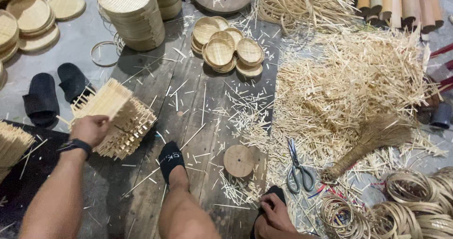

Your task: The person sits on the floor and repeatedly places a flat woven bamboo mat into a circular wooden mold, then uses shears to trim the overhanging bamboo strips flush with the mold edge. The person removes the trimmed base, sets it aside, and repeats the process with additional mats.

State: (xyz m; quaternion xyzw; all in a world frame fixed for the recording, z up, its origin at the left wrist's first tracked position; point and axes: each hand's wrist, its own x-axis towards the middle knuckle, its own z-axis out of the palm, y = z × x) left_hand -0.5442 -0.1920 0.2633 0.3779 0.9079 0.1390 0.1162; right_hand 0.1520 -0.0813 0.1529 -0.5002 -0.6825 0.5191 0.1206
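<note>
My left hand (90,128) grips the stack of woven bamboo mats (118,118) at the near left of the wooden floor (198,102). My right hand (273,215) curls on my near foot, beside the scissors (297,166) and round wooden disc (238,160).

Left hand (89,129): arm extended forward, fingers curled in a grasp, dark band on wrist. Right hand (275,216): low beside the leg, fingers loosely bent downward.
</note>
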